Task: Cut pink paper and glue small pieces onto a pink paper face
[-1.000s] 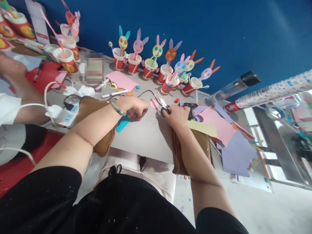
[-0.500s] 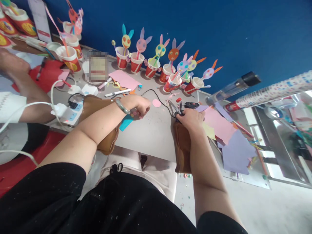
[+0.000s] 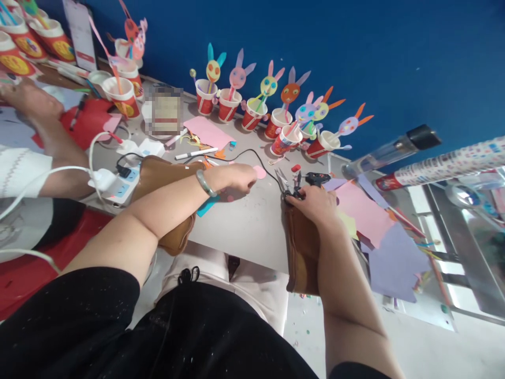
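My left hand (image 3: 239, 179), with a bangle at the wrist, has its fingers curled just left of a pink paper circle (image 3: 260, 172). Whatever lies inside those fingers is hidden. Below the wrist are a small pink disc (image 3: 231, 198) and a piece of blue paper (image 3: 205, 207). On the right, my right hand (image 3: 315, 202) bends its fingers over the black handles of a pair of scissors (image 3: 281, 180). The metal blades point away from me. Beyond that hand lies a black tool (image 3: 317, 179) that looks like a glue gun.
Several red paper cups (image 3: 255, 113) with paper rabbits line the blue wall. Brown padded pieces (image 3: 303, 252) lie beneath both forearms. A power strip (image 3: 124, 187) with cords sits left, near another person's hand (image 3: 35, 100). Coloured paper (image 3: 394, 258) and clear tubes lie right.
My left hand has moved right, nearer the pink circle, uncovering the small pink disc. My right hand stays at the scissors' handles. The whole view has shifted slightly.
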{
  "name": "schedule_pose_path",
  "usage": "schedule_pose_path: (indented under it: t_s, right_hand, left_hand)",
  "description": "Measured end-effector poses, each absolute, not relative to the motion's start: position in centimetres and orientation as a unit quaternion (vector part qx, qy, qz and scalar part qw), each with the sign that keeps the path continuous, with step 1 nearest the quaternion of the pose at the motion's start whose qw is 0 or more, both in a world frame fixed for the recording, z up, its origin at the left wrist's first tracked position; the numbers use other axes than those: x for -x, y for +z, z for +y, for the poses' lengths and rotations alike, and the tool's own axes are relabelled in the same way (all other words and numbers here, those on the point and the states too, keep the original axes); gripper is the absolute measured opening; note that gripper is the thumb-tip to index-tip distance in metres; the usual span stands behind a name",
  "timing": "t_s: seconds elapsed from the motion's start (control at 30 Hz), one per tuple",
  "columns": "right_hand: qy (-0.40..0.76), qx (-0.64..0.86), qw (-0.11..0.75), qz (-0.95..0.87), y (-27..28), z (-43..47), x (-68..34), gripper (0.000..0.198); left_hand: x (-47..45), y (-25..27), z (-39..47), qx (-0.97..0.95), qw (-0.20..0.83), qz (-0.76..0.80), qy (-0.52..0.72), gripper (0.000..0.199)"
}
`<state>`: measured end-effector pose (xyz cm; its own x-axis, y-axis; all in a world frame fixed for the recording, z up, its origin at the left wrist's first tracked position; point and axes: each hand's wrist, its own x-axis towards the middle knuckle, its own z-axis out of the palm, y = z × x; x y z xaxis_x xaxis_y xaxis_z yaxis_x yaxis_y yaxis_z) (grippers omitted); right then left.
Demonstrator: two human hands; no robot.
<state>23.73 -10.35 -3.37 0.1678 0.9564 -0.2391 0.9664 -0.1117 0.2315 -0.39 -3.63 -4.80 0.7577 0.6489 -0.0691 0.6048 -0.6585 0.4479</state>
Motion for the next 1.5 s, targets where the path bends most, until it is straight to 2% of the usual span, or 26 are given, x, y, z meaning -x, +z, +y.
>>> schedule_pose_path:
  t_s: [0.1, 0.37, 0.57, 0.77, 0.9, 1.0, 1.13, 1.3, 1.5]
  right_hand:
    - [0.001, -0.730, 0.174, 0.661, -3.5, -10.6, -23.6, 0.040]
    - [0.035, -0.703, 0.199, 0.682, -3.5, -10.8, -23.6, 0.047]
    - [0.044, -0.708, 0.174, 0.683, -3.1, -10.2, -23.3, 0.038]
    - [0.040, -0.694, 0.134, 0.707, -2.3, -8.6, -23.0, 0.034]
    - [0.040, -0.722, 0.065, 0.688, -0.9, -6.2, -23.6, 0.035]
    - [0.034, -0.745, 0.012, 0.666, -0.6, -4.4, -24.6, 0.036]
    - [0.016, -0.769, 0.009, 0.639, -1.9, -3.1, -26.5, 0.038]
    - [0.003, -0.828, 0.014, 0.561, -2.8, -3.2, -30.3, 0.041]
    - [0.041, -0.863, -0.050, 0.502, -1.4, -4.2, -34.3, 0.036]
  left_hand:
    - [-2.1, -6.4, -5.9, -0.920, 0.186, 0.344, 0.036, 0.025]
    - [-4.6, -8.3, -8.1, -0.957, 0.059, 0.265, 0.103, 0.031]
    - [-1.7, -7.7, -7.3, -0.959, 0.004, 0.262, 0.107, 0.031]
    - [-0.7, -7.3, -7.0, -0.942, 0.019, 0.318, 0.102, 0.031]
    - [-1.8, -7.6, -6.5, -0.926, 0.042, 0.369, 0.060, 0.062]
    - [-2.5, -7.9, -6.2, -0.920, 0.061, 0.385, 0.044, 0.072]
    - [-2.8, -7.5, -6.5, -0.914, 0.077, 0.399, -0.005, 0.073]
    - [-2.3, -6.5, -7.9, -0.940, 0.053, 0.336, -0.036, 0.066]
    - [-2.4, -5.8, -10.0, -0.944, 0.000, 0.316, -0.091, 0.069]
